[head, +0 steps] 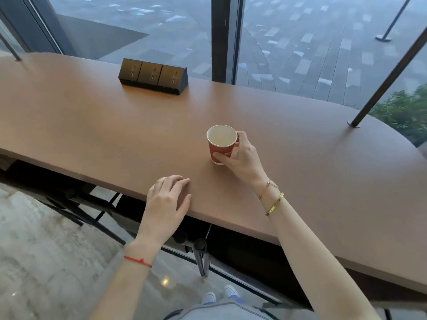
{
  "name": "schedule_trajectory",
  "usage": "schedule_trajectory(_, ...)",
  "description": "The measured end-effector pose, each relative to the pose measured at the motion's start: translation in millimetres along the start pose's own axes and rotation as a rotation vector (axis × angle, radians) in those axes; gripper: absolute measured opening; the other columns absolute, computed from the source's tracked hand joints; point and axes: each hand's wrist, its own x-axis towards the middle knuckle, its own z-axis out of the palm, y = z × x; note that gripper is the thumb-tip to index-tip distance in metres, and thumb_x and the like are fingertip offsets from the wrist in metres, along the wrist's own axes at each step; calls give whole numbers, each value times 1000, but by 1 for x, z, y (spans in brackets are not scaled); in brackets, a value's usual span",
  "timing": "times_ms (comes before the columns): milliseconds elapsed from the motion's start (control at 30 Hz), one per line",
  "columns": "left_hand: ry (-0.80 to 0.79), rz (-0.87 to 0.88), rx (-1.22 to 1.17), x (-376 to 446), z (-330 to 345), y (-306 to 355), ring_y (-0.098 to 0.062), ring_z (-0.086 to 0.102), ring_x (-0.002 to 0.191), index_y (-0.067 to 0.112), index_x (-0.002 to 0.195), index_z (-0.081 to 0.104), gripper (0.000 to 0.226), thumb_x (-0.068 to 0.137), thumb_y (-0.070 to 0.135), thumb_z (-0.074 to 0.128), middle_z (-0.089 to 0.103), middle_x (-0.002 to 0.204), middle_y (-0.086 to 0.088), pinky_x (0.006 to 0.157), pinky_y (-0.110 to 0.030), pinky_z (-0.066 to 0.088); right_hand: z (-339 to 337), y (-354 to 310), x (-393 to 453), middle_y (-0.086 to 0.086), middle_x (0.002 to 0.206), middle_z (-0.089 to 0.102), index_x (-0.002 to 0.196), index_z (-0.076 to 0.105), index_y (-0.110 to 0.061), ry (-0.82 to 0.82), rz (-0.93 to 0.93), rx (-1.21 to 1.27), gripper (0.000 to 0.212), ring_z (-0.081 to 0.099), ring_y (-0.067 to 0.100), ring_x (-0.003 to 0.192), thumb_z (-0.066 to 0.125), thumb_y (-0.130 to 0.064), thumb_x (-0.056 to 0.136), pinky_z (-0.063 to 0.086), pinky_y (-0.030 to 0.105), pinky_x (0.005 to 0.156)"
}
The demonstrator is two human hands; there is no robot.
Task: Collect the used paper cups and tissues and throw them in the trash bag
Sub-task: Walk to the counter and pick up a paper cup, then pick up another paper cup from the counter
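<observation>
Fingers of my right hand (240, 155) wrap the red paper cup with the white inside (221, 144), thumb on its near wall; it stands upright on the long brown wooden counter (92, 125). My left hand (167, 199) rests loose and empty at the counter's near edge. I see a black triple socket block (153, 76) by the window.

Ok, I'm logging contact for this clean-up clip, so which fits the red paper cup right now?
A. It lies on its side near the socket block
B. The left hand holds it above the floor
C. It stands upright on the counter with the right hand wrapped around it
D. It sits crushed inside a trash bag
C: the red paper cup stands mouth up on the brown counter, with the right hand curled around its side; the left hand rests at the counter edge.
</observation>
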Motion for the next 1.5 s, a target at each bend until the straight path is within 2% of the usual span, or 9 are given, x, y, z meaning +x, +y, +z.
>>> schedule_trajectory(200,-29,61,-30,-1,-5,-5,-20,45,126,17,128,60,37,92,28,60,56,129,3,108,-40,34,-14,-12,-33,-24,101,59,109,40,-34,152,67,21,55,57,-9,93,75,-45,68,41,3,71)
schedule_trajectory(400,-77,217,-165,-2,-14,11,-13,52,119,19,128,60,36,92,20,59,60,124,5,105,-35,39,-55,-9,-116,-29,106,55,121,40,-29,304,162,-44,66,57,-10,97,77,-43,68,47,8,77)
schedule_trajectory(500,-118,292,-235,-5,-16,27,-8,53,114,19,128,59,35,93,20,59,61,120,7,101,-29,42,-76,-5,-163,-19,109,56,125,40,-24,373,215,-81,69,57,-8,96,79,-39,70,46,4,76)
schedule_trajectory(733,-215,471,-339,-19,-4,81,-5,55,108,21,125,62,32,93,18,60,61,116,12,94,-23,45,-119,-10,-270,-27,113,51,123,37,-35,585,331,-111,68,54,-9,104,75,-48,68,46,4,79)
schedule_trajectory(967,-329,671,-415,-58,24,166,-3,57,106,22,125,62,31,94,20,59,62,115,13,92,-21,46,-162,-7,-383,-9,122,55,129,41,-24,776,466,-162,76,58,4,105,71,-54,66,48,6,80)
schedule_trajectory(1100,-394,764,-428,-95,44,228,-5,57,106,24,126,60,32,95,25,56,62,118,12,91,-21,46,-190,-3,-454,-24,115,53,122,40,-34,899,527,-171,69,58,-1,101,70,-58,64,46,2,74)
schedule_trajectory(1233,-451,855,-441,-143,64,293,-7,58,103,22,125,61,31,94,25,56,63,118,9,87,-20,44,-223,6,-531,-8,121,58,124,42,-31,996,608,-196,71,61,8,105,72,-57,65,49,8,78)
schedule_trajectory(1367,-531,951,-478,-196,85,358,-8,60,91,21,124,62,31,94,24,58,63,115,9,78,-23,51,-255,15,-605,-14,114,60,121,44,-32,1095,659,-217,70,62,5,99,71,-62,63,52,14,78)
schedule_trajectory(1500,-595,1048,-497,-241,103,418,-7,55,74,20,123,63,30,94,24,58,63,117,7,76,-27,54,-281,27,-668,-15,113,62,120,45,-33,1174,704,-231,66,61,0,97,75,-55,65,47,7,77)
